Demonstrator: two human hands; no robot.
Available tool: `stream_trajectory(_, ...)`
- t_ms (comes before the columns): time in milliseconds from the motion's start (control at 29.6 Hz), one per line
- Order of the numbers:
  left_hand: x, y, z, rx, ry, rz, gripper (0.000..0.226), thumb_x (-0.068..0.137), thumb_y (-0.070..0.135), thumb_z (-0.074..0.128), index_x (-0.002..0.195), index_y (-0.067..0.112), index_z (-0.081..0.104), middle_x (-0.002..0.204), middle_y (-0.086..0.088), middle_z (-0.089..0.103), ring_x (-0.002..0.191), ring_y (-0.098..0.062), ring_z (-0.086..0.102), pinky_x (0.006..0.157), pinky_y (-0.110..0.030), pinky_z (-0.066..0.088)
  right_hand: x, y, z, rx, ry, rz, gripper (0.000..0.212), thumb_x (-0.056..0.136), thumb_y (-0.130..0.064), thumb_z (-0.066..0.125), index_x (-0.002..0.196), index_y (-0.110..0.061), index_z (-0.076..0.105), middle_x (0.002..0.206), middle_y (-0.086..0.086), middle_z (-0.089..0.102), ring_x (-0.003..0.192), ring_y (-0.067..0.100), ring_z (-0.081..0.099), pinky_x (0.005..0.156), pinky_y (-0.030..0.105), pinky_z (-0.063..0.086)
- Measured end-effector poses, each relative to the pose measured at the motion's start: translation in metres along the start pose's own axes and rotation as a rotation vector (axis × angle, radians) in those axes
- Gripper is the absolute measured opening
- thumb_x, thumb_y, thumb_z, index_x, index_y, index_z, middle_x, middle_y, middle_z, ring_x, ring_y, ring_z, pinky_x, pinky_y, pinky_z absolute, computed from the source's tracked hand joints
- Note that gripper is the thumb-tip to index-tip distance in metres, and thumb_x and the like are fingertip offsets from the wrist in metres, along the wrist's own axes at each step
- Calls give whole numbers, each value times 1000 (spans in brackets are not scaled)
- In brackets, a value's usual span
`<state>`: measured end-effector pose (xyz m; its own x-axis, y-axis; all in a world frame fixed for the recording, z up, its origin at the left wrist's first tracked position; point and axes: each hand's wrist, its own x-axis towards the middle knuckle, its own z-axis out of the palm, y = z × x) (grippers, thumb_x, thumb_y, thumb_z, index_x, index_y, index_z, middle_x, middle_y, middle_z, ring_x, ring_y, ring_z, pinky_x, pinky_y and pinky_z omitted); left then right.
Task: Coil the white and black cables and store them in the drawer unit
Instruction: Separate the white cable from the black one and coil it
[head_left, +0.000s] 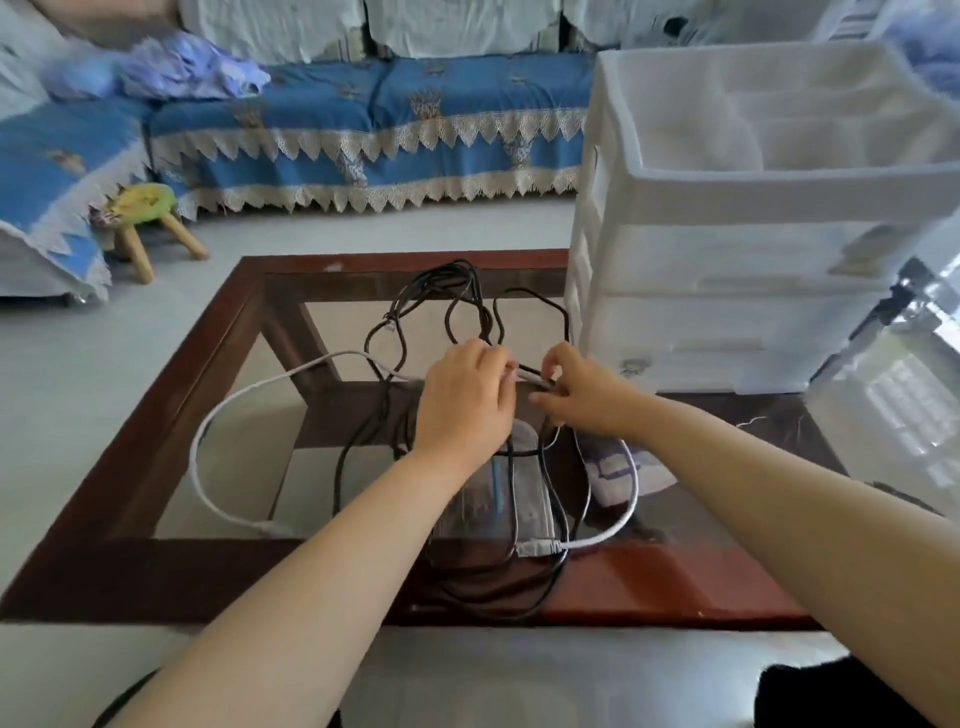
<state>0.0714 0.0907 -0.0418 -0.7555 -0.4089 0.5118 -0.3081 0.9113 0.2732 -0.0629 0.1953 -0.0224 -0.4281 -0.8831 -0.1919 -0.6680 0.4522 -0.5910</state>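
Both hands, left (467, 395) and right (582, 392), pinch the white cable (208, 441) mid-tabletop, seemingly to begin coiling, amid the loose black cable (452, 301) beside the drawer unit (727, 249).

White cable (208, 431), black cable (441, 291) — white drawer unit (727, 197)

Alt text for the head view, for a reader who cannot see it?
Both hands, left hand and right hand, pinch a white cable above tangled black cables on a glass-topped table. A white drawer unit stands at the table's right.
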Motion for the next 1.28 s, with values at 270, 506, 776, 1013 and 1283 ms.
stream_trajectory(270, -93, 81, -13, 210, -509, 240, 45, 93, 55, 41, 104, 16, 62, 106, -5, 65, 104, -28, 56, 93, -42, 36, -67, 9, 13, 537, 191, 126, 20, 97, 0, 34, 88, -19, 35, 66, 9, 51, 49, 24, 50, 42, 28, 47)
stream_trajectory(506, -101, 111, -55, -257, -642, -81, 44, 101, 46, 33, 88, 21, 67, 79, 8, 60, 79, -12, 57, 77, -33, 44, -99, 0, 8, 1142, 213, 203, 23, 98, 2, 32, 94, -13, 49, 69, 6, 53, 46, 12, 59, 48, 24, 54)
stream_trajectory(776, -70, 88, -92, -1336, -295, -550, 48, 102, 42, 33, 61, 17, 41, 52, 6, 28, 41, -9, 21, 40, -20, 19, -98, 5, 8, 1073, 90, 161, 29, 94, 1, 34, 101, -12, 60, 86, 4, 65, 72, 15, 61, 64, 27, 49)
stream_trajectory(1013, -55, 9, -107, -2098, 160, -1061, 48, 100, 30, 31, 55, 19, 39, 44, 8, 25, 31, -7, 19, 33, -19, 13, -89, -33, 39, 137, 86, -92, 15, 94, -36, 52, 89, -23, 55, 85, -4, 53, 73, 12, 47, 66, 27, 38)
stream_trajectory(1283, -69, -46, -119, -2010, 595, -1219, 31, 94, 13, 32, 84, 10, 61, 52, 5, 35, 37, -7, 25, 36, -18, 23, -101, -35, 36, 231, 550, -87, 10, 94, -33, 53, 92, -23, 56, 71, -1, 60, 60, 16, 52, 55, 29, 38)
